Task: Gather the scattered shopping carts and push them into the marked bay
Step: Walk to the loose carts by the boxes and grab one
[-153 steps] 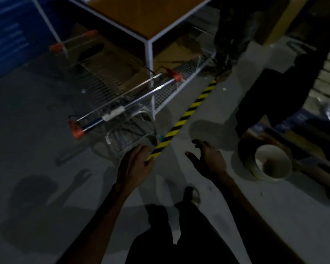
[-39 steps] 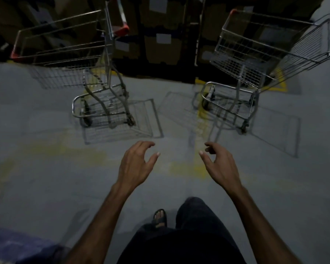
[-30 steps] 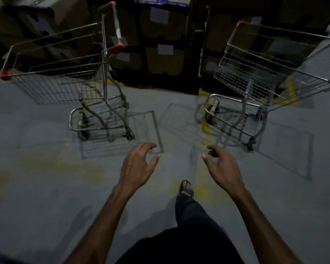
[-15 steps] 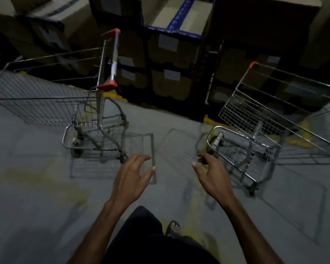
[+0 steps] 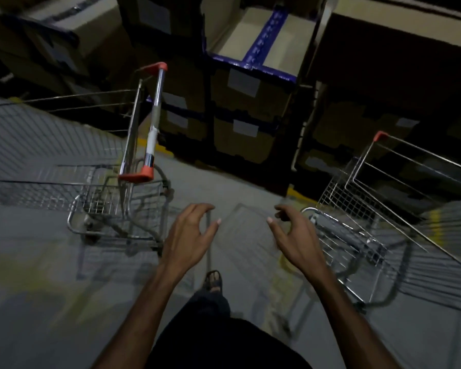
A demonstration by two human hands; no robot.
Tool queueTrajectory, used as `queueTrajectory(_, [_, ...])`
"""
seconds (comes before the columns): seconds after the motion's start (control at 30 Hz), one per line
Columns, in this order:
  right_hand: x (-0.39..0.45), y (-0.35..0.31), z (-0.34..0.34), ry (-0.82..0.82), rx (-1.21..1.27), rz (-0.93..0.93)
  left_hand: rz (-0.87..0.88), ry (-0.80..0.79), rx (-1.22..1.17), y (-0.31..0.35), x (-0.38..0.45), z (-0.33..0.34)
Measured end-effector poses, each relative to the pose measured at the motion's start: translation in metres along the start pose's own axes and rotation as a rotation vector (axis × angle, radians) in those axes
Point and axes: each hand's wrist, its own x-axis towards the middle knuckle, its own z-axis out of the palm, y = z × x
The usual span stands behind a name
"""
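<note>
Two wire shopping carts stand on the grey floor. The left cart (image 5: 109, 193) has a chrome handle with orange end caps (image 5: 155, 121) pointing toward me. The right cart (image 5: 378, 225) has its basket running off the right edge. My left hand (image 5: 189, 238) hovers open just right of the left cart's lower frame, touching nothing. Beside the right cart's front frame my right hand (image 5: 298, 235) is open too, fingers curled and empty. Both hands are in the gap between the carts.
Stacked cardboard boxes (image 5: 248, 107) with blue tape form a wall straight ahead. A yellow floor line (image 5: 293, 193) runs along their base, and faded yellow paint marks the floor (image 5: 24, 278). My sandalled foot (image 5: 213, 280) is below my hands.
I have walked toward the two carts; they and the boxes now loom closer and larger. My hands stayed open and raised in front of me, holding nothing.
</note>
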Motion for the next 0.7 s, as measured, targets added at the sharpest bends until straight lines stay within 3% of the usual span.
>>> queueTrajectory(0.37, [0.145, -0.036, -0.003, -0.017, 0.010, -0.005, 0.064, 0.041, -0.043, 0.003, 0.160, 0.002])
queueTrajectory(0.7, [0.328, -0.068, 0.022, -0.258, -0.032, -0.291, -0.203, 0.297, 0.031, -0.023, 0.246, -0.016])
